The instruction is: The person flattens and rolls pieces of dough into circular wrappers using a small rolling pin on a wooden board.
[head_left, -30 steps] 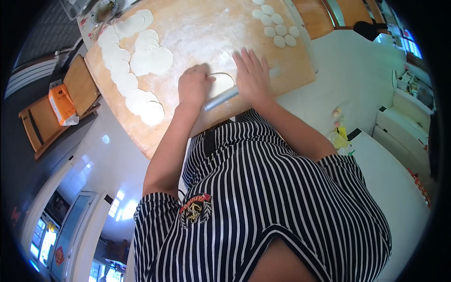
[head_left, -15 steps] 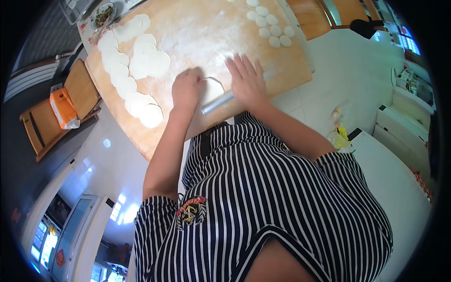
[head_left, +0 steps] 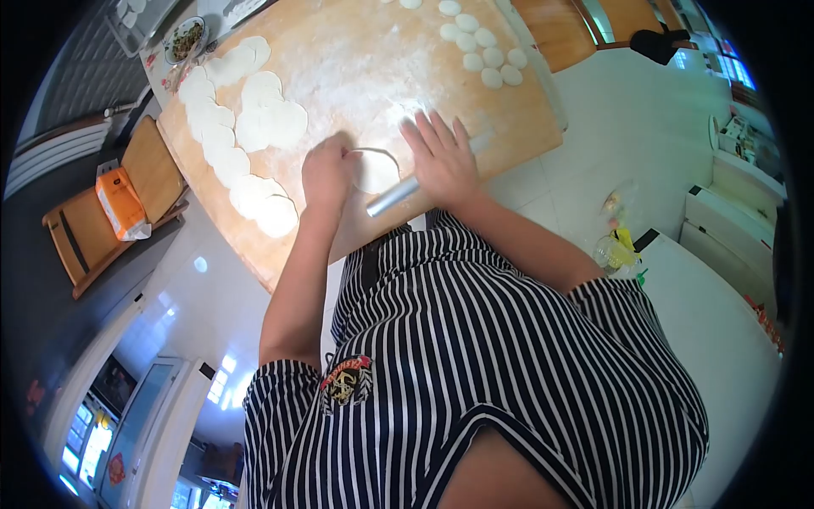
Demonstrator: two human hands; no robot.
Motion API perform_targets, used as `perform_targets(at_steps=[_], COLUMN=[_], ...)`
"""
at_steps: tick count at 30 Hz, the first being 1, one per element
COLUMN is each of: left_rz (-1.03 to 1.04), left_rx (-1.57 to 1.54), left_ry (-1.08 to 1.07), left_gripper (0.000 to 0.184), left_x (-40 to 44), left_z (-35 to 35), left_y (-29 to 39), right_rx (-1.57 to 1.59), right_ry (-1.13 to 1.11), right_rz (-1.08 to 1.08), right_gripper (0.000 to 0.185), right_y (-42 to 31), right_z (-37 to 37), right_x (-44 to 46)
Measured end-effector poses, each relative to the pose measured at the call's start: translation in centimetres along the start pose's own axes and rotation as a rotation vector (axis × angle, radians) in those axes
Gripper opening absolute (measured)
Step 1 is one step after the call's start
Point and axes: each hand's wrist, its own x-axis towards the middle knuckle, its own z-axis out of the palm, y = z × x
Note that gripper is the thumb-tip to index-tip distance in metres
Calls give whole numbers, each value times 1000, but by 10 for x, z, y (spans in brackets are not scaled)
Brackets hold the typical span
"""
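My left hand (head_left: 327,176) has its fingers closed on the left edge of a thin, round dough wrapper (head_left: 376,172) lying on the floured wooden board (head_left: 339,51). My right hand (head_left: 443,164) lies flat, fingers spread, over a silver rolling pin (head_left: 393,197). The pin's near end sticks out to the left, just below the wrapper, and the middle is hidden under my palm. Left of my hands are overlapping rolled wrappers (head_left: 219,136) in a long row, with a smaller pile (head_left: 271,119) beside it. Small flattened dough pieces (head_left: 492,58) sit at the board's upper right.
A bowl of chopped filling (head_left: 186,40) stands past the board's upper left corner. To the left, an orange packet (head_left: 123,204) rests on a wooden chair (head_left: 72,246). A white surface (head_left: 704,331) lies at the right, with a yellow-marked plastic bag (head_left: 617,252) near it.
My right hand and the rolling pin have come slightly towards my body. My left hand and the wrapper have shifted a little left, and more of the wrapper shows.
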Motion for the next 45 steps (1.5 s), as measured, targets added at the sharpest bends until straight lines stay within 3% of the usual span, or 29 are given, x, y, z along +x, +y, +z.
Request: perform_targets(at_steps=[1,2,4,6,9,10,12,14,16,18,20,22,24,26,29,30,32,36,38,41,43,45], left_rz=[-155,-151,-447,-396,-176,-178,90,119,-205,-195,-189,-199,-267,-236,64,52,218,111,70,175,-5,38], left_rx=[-112,-112,-495,-358,-49,-46,-32,-37,-552,-704,-817,-672,-208,-225,-340,-298,-223,-67,0,-43,-436,-669], left_ry=[12,10,-211,-257,-112,-110,46,23,-173,-194,109,373,636,697,403,263,157,228,289,272,-108,-111], left_gripper=[17,17,17,19,24,24,23,21,17,20,26,33,38,34,26,25,26,31,31,30,28,27], left_x=[-9,-14,-22,-23,-13,-11,-8,-15,-22,-21,-14,2,20,39,80,88,110,147,159,165,147,134], left_z=[1,5,10,5,-5,2,10,-1,-3,-7,-26,-42,-58,-73,-35,-16,32,101,119,117,83,70], left_y=[-3,-12,-32,-27,6,3,-2,5,1,-23,-41,-75,-100,-57,8,46,101,181,189,187,188,137], right_rx=[20,40,69,-14,-19,-14,22,12,61,100,137,121,114,107,187,185,295,319,330,320,321,347], right_ry=[-17,-34,-46,-1,56,58,51,49,-29,-83,-136,-63,-44,-32,14,19,65,115,93,105,97,94], right_rz=[-18,-38,-28,-82,9,8,28,-29,-135,-150,-161,-137,-119,-97,-87,-78,-29,-10,1,-20,-38,-58], right_gripper=[52,52,54,50,50,50,49,49,48,47,46,45,45,45,43,43,42,43,45,42,40,36], right_y=[3,5,3,-2,-15,-17,-18,-9,-1,11,18,27,33,43,55,61,71,85,89,96,101,102], right_z=[-5,-5,-10,-6,10,11,13,6,-6,-19,-24,-28,-23,-23,-28,-33,-34,-24,-24,-21,-19,-16], right_x=[-16,-27,-19,14,67,66,60,23,-14,-29,-30,-30,-31,-34,-37,-40,-42,-39,-35,-35,-34,-35])
